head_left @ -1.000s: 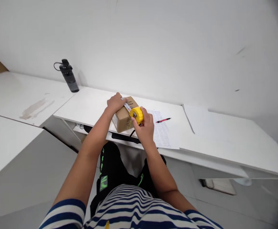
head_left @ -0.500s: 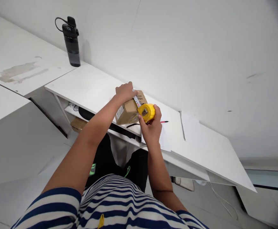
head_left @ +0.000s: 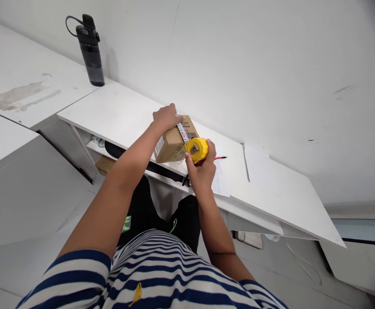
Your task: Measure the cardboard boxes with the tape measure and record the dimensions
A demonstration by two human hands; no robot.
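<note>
A small brown cardboard box (head_left: 172,146) with printing and a white label rests on the white desk. My left hand (head_left: 166,117) is at the far left edge of its top, fingers bent over the end of a tape blade (head_left: 182,132). The blade runs across the box top toward me, numbers facing up. My right hand (head_left: 203,171) is wrapped around the yellow tape measure (head_left: 197,149) at the box's near right edge. A dark strap (head_left: 185,179) hangs below it. Just right of that hand lies a red and black pen (head_left: 221,158) on a paper sheet (head_left: 220,182).
A black bottle (head_left: 91,53) stands at the back left against the wall. Under the desk top (head_left: 110,103), an open shelf holds a dark long object (head_left: 164,169) and another cardboard box (head_left: 104,165). More white paper (head_left: 256,165) leans by the wall at right.
Slightly more blade shows between my left hand and the tape measure. The dark strap has swung from beside the box to hanging lower. The whole view has shifted a little.
</note>
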